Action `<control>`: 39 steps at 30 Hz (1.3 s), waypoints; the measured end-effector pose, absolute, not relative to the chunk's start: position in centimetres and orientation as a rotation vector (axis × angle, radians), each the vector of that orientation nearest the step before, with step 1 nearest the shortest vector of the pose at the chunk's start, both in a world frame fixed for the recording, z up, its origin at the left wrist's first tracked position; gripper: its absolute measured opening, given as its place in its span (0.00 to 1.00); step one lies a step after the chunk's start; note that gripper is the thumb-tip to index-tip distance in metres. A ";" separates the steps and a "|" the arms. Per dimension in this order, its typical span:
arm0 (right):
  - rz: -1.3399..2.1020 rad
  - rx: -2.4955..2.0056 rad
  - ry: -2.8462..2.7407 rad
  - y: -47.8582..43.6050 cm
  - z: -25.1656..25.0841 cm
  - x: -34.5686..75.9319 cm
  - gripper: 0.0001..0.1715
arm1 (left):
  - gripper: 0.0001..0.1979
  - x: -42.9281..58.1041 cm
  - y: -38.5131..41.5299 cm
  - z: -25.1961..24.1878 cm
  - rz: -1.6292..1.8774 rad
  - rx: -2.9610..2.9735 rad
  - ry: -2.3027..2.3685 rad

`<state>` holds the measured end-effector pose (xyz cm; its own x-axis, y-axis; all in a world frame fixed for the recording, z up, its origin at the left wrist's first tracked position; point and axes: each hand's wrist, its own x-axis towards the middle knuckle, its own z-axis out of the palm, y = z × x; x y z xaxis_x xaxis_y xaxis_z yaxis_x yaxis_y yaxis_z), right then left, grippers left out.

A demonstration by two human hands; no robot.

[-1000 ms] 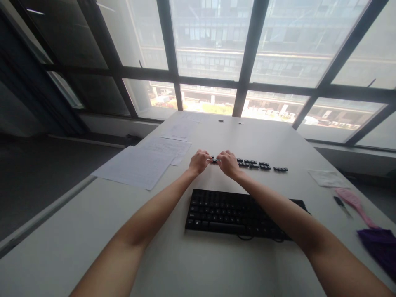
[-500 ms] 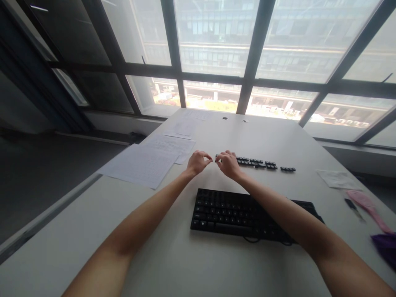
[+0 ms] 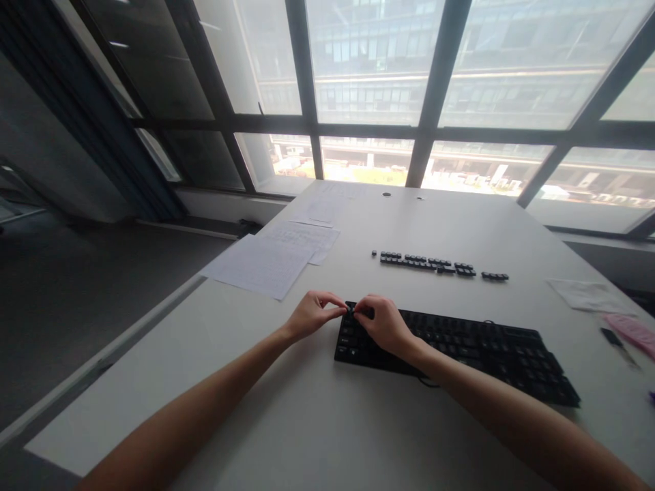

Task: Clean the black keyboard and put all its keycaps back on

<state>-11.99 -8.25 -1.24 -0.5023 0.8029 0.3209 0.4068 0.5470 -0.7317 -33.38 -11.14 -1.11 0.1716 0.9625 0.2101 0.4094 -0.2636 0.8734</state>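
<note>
A black keyboard (image 3: pixel 475 348) lies on the white table (image 3: pixel 327 423) in front of me. Both my hands meet at its upper left corner. My left hand (image 3: pixel 310 315) is pinched, its fingertips at the keyboard's corner. My right hand (image 3: pixel 383 324) rests on the left end of the keyboard with its fingers pinched on a small black keycap (image 3: pixel 351 309) at that corner. Beyond the keyboard a row of loose black keycaps (image 3: pixel 440 264) lies on the table, apart from both hands.
Several paper sheets (image 3: pixel 273 259) lie at the table's left side and far end. At the right edge are a white paper (image 3: pixel 588 294), a small dark tool (image 3: pixel 617 339) and a pink object (image 3: pixel 634 332). Large windows stand behind the table.
Both hands came back from the row of loose keycaps to the keyboard's upper left corner. The view shifted, so the keyboard now sits further right.
</note>
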 end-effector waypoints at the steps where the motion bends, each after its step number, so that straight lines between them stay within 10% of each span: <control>1: 0.761 -0.976 -2.128 -8.3 -1.3 -12.0 0.07 | 0.06 -33.3 -11.0 -1.1 1.048 1.803 1.299; 39: 0.370 -0.936 -2.407 -10.0 -1.8 -12.3 0.11 | 0.11 -30.8 -14.1 -1.3 0.764 2.483 1.656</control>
<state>-12.25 -9.96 -1.82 -0.6218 0.6883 0.3736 0.5444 0.7228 -0.4256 -30.78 -14.14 -1.31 0.2996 0.8809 0.3664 0.8506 -0.4206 0.3155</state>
